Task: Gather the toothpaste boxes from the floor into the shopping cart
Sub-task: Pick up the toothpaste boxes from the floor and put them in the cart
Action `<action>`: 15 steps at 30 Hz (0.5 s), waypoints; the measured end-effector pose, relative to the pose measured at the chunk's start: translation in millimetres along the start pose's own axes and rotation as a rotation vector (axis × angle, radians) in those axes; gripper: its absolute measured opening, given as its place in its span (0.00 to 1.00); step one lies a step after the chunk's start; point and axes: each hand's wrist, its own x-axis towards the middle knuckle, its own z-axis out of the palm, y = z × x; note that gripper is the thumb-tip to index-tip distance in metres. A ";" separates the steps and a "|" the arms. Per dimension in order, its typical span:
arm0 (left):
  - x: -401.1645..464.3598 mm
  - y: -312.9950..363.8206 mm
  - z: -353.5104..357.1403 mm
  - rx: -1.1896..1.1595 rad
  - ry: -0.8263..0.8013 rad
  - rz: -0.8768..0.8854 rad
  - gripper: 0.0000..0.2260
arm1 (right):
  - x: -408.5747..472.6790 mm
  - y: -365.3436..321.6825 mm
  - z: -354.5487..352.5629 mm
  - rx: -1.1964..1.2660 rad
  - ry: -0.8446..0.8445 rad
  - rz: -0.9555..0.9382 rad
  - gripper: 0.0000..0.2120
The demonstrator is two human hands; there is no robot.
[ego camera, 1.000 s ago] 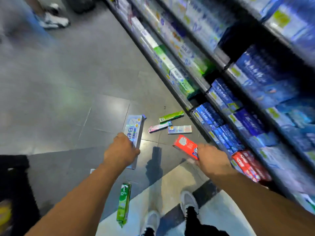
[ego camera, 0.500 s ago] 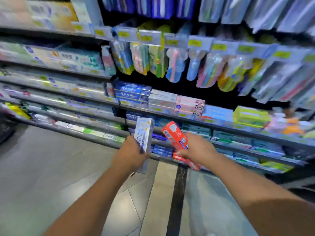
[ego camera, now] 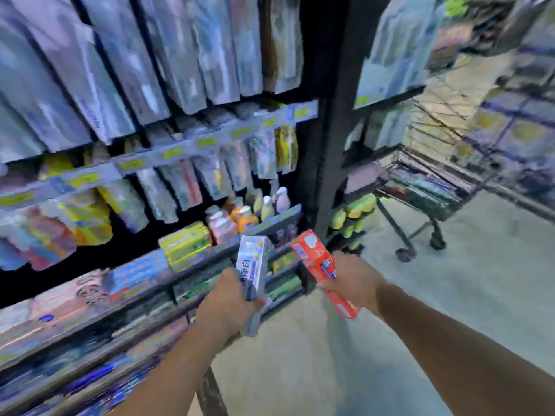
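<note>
My left hand (ego camera: 225, 304) grips a white and pale-blue toothpaste box (ego camera: 251, 271), held nearly upright in front of the shelves. My right hand (ego camera: 350, 280) grips a red toothpaste box (ego camera: 315, 259), tilted with its top end toward the upper left. The shopping cart (ego camera: 432, 187), dark-framed on black wheels, stands at the upper right, well beyond both hands. The picture is blurred. No boxes on the floor are in view.
Store shelving (ego camera: 144, 163) packed with toothbrushes, bottles and boxes fills the left and centre. A black shelf post (ego camera: 327, 145) stands between the shelves and the cart. Pale floor (ego camera: 450, 295) stretches from my hands toward the cart. More shelves (ego camera: 516, 127) stand at the far right.
My view has swung right from the floor and its scattered boxes, past the shelves, to the shelf end where the cart now shows. Both hands still hold their boxes.
</note>
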 end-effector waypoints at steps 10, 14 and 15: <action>69.1 282.3 132.2 0.136 -0.144 0.320 0.26 | -42.8 260.6 -128.6 0.129 0.230 0.444 0.28; 97.7 369.1 181.0 0.167 -0.221 0.442 0.27 | -45.4 334.7 -155.5 0.145 0.244 0.552 0.27; 107.3 386.9 192.9 0.171 -0.235 0.464 0.28 | -41.4 349.6 -160.0 0.158 0.246 0.579 0.27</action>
